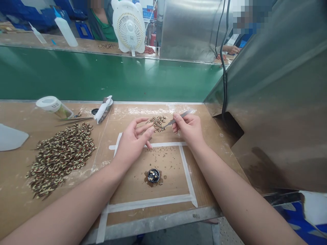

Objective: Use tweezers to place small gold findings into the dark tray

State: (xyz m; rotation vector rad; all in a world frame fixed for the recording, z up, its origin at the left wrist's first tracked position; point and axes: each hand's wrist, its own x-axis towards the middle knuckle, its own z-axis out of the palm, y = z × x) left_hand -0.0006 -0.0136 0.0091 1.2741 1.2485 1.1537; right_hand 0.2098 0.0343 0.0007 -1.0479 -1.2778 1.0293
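Note:
My right hand [190, 127] grips metal tweezers [177, 119], their tips pointing left and down at a small pile of dark-and-cream pieces [157, 122]. My left hand [136, 136] is beside that pile on its left, fingers apart and slightly curled. A small piece shows near its fingertips; I cannot tell whether they touch it. Nearer to me, a small round black cup [153, 175] holds dark liquid and a few pale bits, with a wet stain around it. It stands inside a rectangle of white tape [150, 203] on the brown tabletop.
A large heap of the same pieces [62, 158] lies at left. Behind it are a tipped white tub [55, 106], more tweezers [75, 120] and a crumpled packet [104, 109]. A green conveyor belt [107, 76] runs across, a fan [129, 27] beyond. A metal panel [276, 102] bounds the right.

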